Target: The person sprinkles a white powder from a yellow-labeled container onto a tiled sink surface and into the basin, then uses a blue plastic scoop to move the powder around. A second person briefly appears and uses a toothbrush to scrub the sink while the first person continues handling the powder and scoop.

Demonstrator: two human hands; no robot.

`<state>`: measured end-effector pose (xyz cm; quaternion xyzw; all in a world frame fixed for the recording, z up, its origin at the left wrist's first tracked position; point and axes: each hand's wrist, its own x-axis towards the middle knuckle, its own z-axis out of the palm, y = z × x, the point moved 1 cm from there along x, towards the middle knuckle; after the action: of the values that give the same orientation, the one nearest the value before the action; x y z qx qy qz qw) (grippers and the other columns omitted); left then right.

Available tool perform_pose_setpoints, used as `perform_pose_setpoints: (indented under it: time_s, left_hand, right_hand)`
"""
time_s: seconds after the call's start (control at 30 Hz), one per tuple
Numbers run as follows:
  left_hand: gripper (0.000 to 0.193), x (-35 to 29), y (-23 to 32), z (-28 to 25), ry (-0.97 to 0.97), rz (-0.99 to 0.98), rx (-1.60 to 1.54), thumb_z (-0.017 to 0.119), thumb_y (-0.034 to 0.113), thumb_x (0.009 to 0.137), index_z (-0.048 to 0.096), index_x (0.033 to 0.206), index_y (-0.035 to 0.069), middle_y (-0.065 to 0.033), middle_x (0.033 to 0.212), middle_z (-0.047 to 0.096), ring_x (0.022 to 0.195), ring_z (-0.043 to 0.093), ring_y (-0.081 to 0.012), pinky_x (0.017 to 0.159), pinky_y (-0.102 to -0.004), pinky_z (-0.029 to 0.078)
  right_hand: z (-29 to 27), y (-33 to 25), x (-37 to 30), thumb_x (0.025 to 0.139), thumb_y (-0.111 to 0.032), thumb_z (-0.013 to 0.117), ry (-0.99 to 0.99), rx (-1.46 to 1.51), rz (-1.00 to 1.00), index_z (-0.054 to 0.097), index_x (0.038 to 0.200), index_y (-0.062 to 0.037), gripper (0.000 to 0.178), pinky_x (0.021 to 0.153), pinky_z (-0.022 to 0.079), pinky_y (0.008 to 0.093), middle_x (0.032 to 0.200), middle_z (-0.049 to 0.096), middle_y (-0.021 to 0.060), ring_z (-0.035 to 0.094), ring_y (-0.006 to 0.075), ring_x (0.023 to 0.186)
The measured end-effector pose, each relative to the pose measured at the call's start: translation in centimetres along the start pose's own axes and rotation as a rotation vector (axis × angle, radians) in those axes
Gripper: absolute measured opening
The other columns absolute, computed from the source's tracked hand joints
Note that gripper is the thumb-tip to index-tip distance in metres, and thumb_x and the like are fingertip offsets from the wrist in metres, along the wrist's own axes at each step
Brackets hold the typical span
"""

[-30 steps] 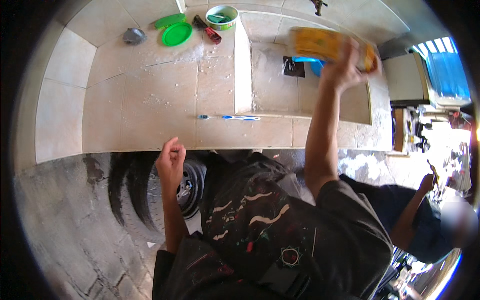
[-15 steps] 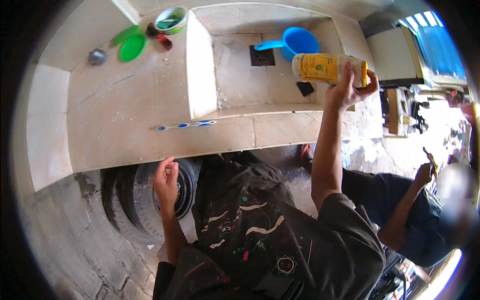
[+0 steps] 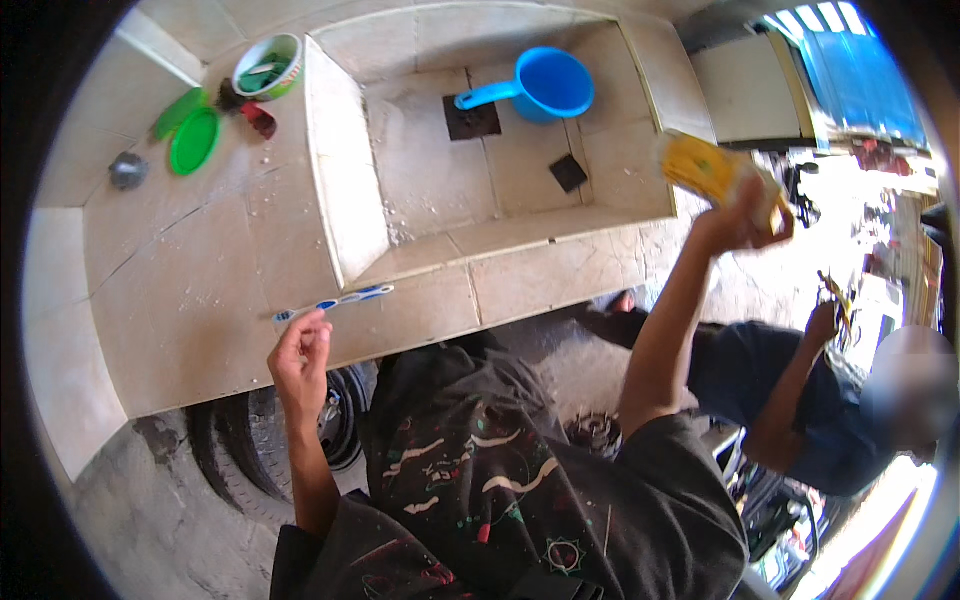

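Note:
My right hand is wrapped round a clear plastic bottle with a yellow label, held in the air past the right end of the basin. The bottle is tilted and blurred by motion; what is inside it cannot be made out. My left hand is at the counter's front edge, its fingers loosely bent and holding nothing I can see. Just beyond its fingertips a blue-and-white toothbrush lies on the tiled counter. Whether the fingertips touch it is unclear.
A blue dipper and a small black square piece lie in the tiled basin. Green lids, a tub and a grey ball-like thing sit at far left. Another person is at right; tyres stand below.
My right hand has carried the bottle rightward, away from over the basin, tilting it. My left hand has come closer to the toothbrush. The view has shifted and turned slightly.

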<state>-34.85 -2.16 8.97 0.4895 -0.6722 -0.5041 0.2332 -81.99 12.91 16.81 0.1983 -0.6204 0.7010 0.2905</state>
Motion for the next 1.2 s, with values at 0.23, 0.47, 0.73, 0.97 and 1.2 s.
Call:
perform_pose_setpoints:
  time_s: [0.23, 0.47, 0.73, 0.97, 1.2]
  left_hand:
    - [0.021, 3.3, 0.5, 0.2, -0.092, -0.010, -0.093, 0.058, 0.010, 0.088, 0.060, 0.106, 0.000, -0.0044, 0.082, 0.064, 0.070, 0.052, -0.0053, 0.061, -0.0197, 0.042]
    - [0.022, 4.1, 2.6, 3.0, -0.063, -0.004, 0.001, 0.058, 0.011, 0.089, 0.060, 0.107, -0.001, -0.0035, 0.083, 0.064, 0.068, 0.051, -0.0047, 0.061, -0.0195, 0.041]
    - [0.021, 2.2, 4.9, 8.8, 0.024, 0.033, -0.031, 0.061, 0.011, 0.086, 0.061, 0.104, 0.000, 0.0001, 0.077, 0.062, 0.061, 0.046, -0.0031, 0.056, -0.0179, 0.038]
    - [0.022, 1.0, 5.9, 13.0, 0.069, -0.062, -0.193, 0.062, 0.012, 0.085, 0.062, 0.103, -0.002, -0.0008, 0.078, 0.063, 0.064, 0.050, -0.0034, 0.057, -0.0188, 0.040]
    - [0.019, 1.9, 7.7, 15.2, -0.018, 0.015, -0.002, 0.060, 0.012, 0.087, 0.061, 0.103, 0.000, 0.0009, 0.074, 0.058, 0.064, 0.048, -0.0040, 0.058, -0.0192, 0.040]
  right_hand:
    - [-1.5, 0.6, 2.4, 0.072, -0.024, 0.077, -0.081, -0.350, -0.117, 0.040, 0.103, -0.0062, 0.052, 0.067, 0.060, 0.0420, 0.099, 0.053, 0.0174, 0.062, 0.0309, 0.085]
    - [-3.8, 2.9, 3.5, 0.069, -0.020, 0.080, 0.086, -0.307, -0.099, 0.040, 0.105, -0.0054, 0.056, 0.070, 0.057, 0.0383, 0.101, 0.049, 0.0152, 0.057, 0.0265, 0.088]
    - [-5.8, 7.7, 3.9, 0.070, -0.015, 0.079, -0.006, -0.029, -0.061, 0.041, 0.105, -0.0074, 0.052, 0.077, 0.051, 0.0354, 0.103, 0.049, 0.0138, 0.052, 0.0230, 0.090]
    - [-7.7, 11.9, 4.9, 0.070, -0.009, 0.076, -0.402, -0.345, -0.259, 0.040, 0.108, -0.0095, 0.053, 0.086, 0.050, 0.0418, 0.112, 0.047, 0.0139, 0.051, 0.0255, 0.100]
    - [-5.7, 9.6, 7.0, 0.069, -0.014, 0.079, -0.314, -0.329, -0.439, 0.042, 0.101, -0.0078, 0.049, 0.078, 0.049, 0.0385, 0.107, 0.048, 0.0117, 0.052, 0.0240, 0.091]
